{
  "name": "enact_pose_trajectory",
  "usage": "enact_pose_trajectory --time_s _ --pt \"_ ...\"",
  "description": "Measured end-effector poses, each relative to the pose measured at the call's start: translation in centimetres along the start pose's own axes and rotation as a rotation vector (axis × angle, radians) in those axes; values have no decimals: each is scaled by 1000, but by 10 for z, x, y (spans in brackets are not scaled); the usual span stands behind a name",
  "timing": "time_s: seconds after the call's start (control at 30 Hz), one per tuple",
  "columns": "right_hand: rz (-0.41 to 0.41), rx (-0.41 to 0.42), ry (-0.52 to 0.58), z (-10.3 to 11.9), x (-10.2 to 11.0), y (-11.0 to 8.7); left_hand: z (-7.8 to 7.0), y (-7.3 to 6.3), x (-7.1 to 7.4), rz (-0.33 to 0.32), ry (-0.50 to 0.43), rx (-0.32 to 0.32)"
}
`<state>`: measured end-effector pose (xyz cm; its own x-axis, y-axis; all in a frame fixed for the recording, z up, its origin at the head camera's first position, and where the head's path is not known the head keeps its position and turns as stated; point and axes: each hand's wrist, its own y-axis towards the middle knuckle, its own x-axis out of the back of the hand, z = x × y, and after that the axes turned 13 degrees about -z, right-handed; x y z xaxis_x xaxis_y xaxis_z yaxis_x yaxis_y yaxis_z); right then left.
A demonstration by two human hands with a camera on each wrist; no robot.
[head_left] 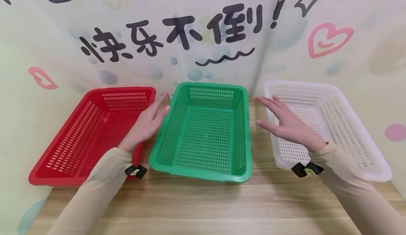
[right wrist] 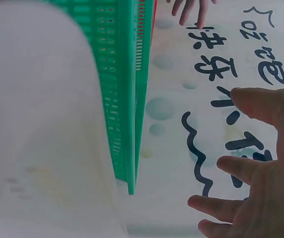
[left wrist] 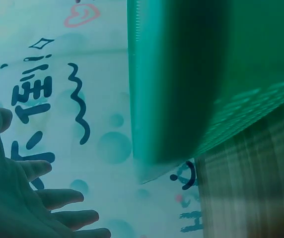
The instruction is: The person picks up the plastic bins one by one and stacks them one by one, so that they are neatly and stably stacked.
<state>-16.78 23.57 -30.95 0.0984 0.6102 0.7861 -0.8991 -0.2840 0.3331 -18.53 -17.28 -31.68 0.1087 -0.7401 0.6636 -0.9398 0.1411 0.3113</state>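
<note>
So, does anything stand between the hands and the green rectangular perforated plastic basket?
Nothing visible does. The left hand is near the green basket, at its left side; the right hand faces the basket's right side across an open gap.

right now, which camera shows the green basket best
The head view: the green basket shows rim, walls and floor. The left wrist view has only part of it, close and blurred; the right wrist view, part of its side.
</note>
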Motion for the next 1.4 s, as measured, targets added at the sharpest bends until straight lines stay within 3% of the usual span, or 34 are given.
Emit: enact_pose_trajectory --time_s 0.3,0.47,0.8,1.03,1.4 --pt "35 8 75 2 -20 6 14 -4 -8 35 -53 78" --pt "61 -56 120 -2 -32 6 16 -2 -10 44 -59 103" --pt "51 -59 134 -7 -46 8 27 -2 -18 81 3 63" --pt "52 -49 148 -10 -50 8 26 -5 -18 97 67 77" --pt "121 -147 237 -11 -53 8 28 -5 -20 115 83 61"
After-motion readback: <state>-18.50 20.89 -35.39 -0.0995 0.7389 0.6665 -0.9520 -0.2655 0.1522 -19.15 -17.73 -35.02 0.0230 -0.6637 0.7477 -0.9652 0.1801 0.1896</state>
